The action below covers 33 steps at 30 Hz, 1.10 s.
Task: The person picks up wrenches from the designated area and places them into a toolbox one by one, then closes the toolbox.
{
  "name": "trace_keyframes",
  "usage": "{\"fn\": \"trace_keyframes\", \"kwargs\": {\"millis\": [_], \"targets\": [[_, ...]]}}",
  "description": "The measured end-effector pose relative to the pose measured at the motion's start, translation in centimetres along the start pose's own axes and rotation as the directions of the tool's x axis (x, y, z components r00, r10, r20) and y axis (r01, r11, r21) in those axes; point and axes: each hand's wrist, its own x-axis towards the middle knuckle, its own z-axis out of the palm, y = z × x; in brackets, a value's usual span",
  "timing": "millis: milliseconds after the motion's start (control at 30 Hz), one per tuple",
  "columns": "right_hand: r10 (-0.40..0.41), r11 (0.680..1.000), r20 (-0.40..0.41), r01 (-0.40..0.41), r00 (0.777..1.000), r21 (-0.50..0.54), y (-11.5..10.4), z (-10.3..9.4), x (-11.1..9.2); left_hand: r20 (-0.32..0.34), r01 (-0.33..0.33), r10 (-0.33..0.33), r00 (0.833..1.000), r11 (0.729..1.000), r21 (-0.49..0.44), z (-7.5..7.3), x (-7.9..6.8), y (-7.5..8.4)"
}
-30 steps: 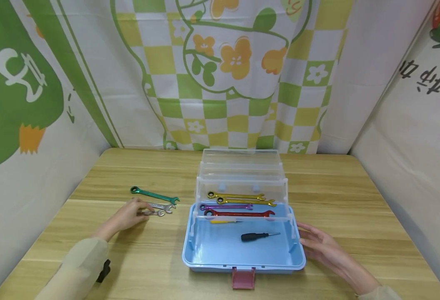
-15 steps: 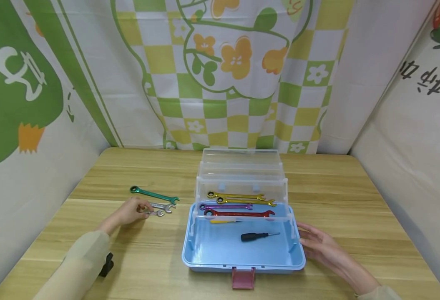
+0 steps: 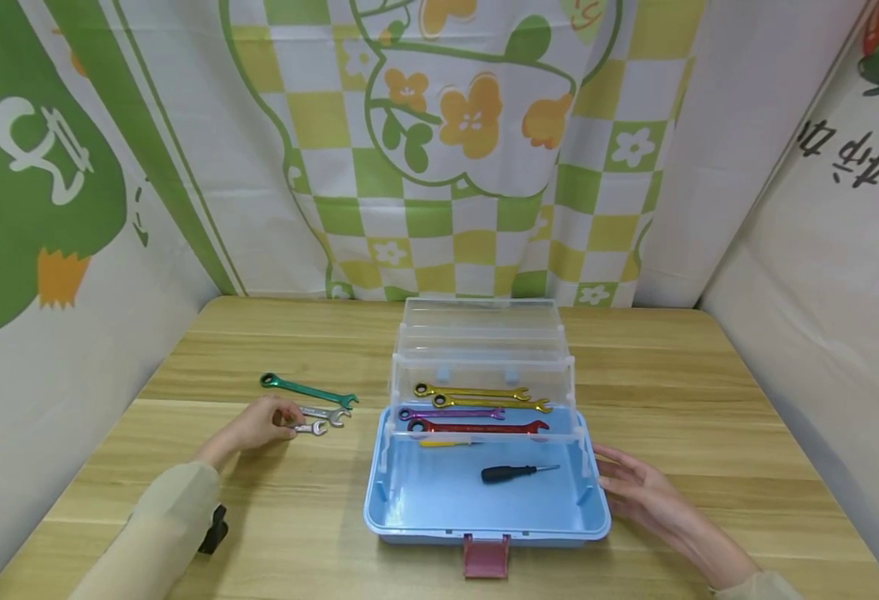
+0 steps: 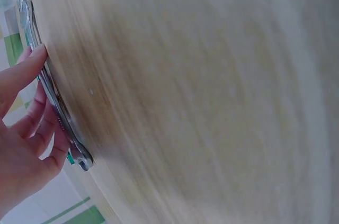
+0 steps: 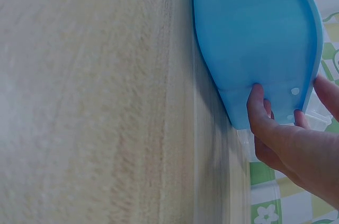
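My left hand [image 3: 262, 422] pinches the nearer silver combination wrench [image 3: 310, 428] between thumb and fingers at the left of the table. In the left wrist view the thumb lies along that wrench [image 4: 55, 94], with the other fingers behind it. Just beyond lie a second silver wrench [image 3: 327, 414], partly covered by the hand, and a green ratcheting wrench [image 3: 310, 390]. My right hand [image 3: 637, 492] rests its fingertips against the right side of the blue toolbox [image 3: 439, 508]. The right wrist view shows those fingers loosely bent on the box wall [image 5: 254, 38].
Inside the toolbox lie a black-handled screwdriver [image 3: 506, 473] and a yellow-handled tool [image 3: 439, 443]. Its raised clear tray [image 3: 484, 367] carries two gold wrenches, a purple wrench [image 3: 450, 413] and a red wrench [image 3: 484, 427]. A pink latch [image 3: 486, 557] hangs at the front.
The nearer silver wrench has shifted slightly toward my left hand and the table's front. My left forearm has moved a little to the right. The right hand and toolbox stay put.
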Motion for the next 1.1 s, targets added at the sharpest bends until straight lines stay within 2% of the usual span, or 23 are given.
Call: {"fn": "trace_keyframes", "kwargs": {"millis": [167,433,700,933,1100], "targets": [[0.007,1.0,-0.009,-0.007,1.0,-0.011,-0.1,0.1,0.0,-0.003,-0.003,0.002,1.0,0.998,-0.055,0.1,0.0,-0.3],[-0.007,1.0,0.006,0.007,1.0,-0.011,0.1,0.0,0.0,-0.04,0.046,-0.049,0.998,0.997,-0.066,0.1,-0.2,-0.6],[-0.009,1.0,0.009,0.009,1.0,-0.005,0.1,-0.1,0.0,-0.05,0.06,-0.064,0.997,0.995,-0.079,-0.3,-0.5,-0.6],[0.005,1.0,-0.001,-0.005,1.0,-0.002,0.0,0.0,-0.1,-0.061,0.096,-0.103,0.993,0.99,-0.108,-0.8,-0.6,0.2],[-0.012,1.0,0.012,0.012,1.0,0.007,0.0,0.0,-0.1,-0.107,0.077,-0.09,0.99,0.99,-0.123,-1.7,-0.3,1.6]]}}
